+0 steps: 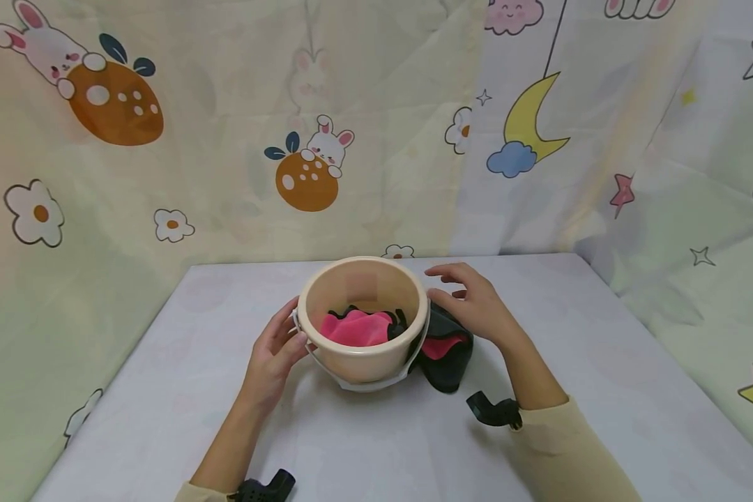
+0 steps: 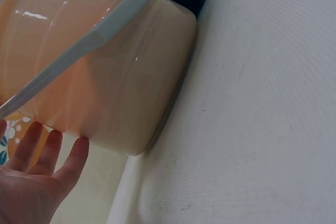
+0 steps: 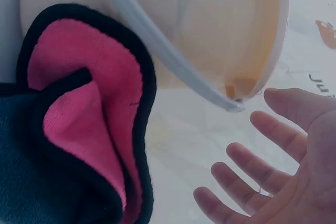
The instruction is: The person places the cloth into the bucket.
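A beige bucket (image 1: 364, 359) stands upright on the table, its pale handle (image 1: 376, 383) hanging down in front. Inside lies a pink cloth with black edging (image 1: 358, 328). The left hand (image 1: 275, 359) touches the bucket's left side with relaxed, spread fingers; in the left wrist view, fingertips of this hand (image 2: 39, 174) meet the bucket wall (image 2: 126, 77). Beside the rim on the right, the right hand (image 1: 473, 301) hovers with fingers apart, holding nothing. Below it a dark and pink cloth (image 1: 448, 348) lies against the bucket's right side, also seen in the right wrist view as a folded cloth (image 3: 89, 119).
The white table (image 1: 163, 390) extends around the bucket to both sides and the front. Behind it hangs a printed curtain (image 1: 226, 139) with rabbits, flowers and a moon. Each wrist carries a black camera mount, one on the left (image 1: 266, 488) and one on the right (image 1: 494, 410).
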### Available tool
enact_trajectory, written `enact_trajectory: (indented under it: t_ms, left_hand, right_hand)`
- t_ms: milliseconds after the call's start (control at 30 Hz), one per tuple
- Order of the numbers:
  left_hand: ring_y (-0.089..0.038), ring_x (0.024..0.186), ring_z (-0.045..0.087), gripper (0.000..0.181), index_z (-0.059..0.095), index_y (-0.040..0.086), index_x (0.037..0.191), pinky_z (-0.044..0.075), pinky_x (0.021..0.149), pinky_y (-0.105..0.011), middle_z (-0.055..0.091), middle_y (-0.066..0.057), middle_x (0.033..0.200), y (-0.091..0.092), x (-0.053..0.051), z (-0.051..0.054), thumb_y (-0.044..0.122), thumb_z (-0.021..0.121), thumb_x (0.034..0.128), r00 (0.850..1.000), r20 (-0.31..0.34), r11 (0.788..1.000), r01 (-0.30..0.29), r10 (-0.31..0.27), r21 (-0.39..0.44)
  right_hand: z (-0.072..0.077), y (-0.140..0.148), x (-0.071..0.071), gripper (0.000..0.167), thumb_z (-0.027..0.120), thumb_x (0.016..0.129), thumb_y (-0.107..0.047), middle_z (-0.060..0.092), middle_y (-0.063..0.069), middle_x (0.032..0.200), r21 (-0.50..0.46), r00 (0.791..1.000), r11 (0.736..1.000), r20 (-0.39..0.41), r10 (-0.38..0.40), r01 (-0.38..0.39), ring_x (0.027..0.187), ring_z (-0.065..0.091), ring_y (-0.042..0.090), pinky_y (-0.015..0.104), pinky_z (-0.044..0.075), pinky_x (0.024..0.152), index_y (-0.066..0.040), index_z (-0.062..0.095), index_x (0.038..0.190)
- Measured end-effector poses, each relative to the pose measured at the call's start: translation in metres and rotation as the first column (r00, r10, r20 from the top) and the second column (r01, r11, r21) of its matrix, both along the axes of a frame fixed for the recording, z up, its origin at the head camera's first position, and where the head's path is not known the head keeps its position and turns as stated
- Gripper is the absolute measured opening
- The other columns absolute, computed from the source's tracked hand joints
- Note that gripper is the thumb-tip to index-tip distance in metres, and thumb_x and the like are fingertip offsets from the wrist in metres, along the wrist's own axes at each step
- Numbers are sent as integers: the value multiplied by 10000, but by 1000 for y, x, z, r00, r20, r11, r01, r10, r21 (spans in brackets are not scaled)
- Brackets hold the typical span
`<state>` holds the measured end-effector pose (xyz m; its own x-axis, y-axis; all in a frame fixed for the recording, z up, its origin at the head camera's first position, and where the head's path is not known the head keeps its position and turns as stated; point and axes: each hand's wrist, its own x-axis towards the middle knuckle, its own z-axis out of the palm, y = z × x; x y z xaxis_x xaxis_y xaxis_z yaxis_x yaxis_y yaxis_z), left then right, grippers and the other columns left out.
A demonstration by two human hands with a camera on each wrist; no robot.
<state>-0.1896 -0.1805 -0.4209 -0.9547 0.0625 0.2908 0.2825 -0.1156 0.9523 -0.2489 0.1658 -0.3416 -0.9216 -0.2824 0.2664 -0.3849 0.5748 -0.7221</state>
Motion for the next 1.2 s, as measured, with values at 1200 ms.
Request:
enact_trajectory:
  t_ms: [1200]
  left_hand:
    - [-331,1310,542,604,379,167,1602,598,963,-315,499,-115,1504,-1,-1,-1,61,544,1030,1000,-5,1000,13,-12,10]
  right_hand:
    - [-57,13,-10,624,731,915,-338,527,267,1420,232,990,968,117,73,-99,1246,562,415,639,487,1041,-67,555,1449]
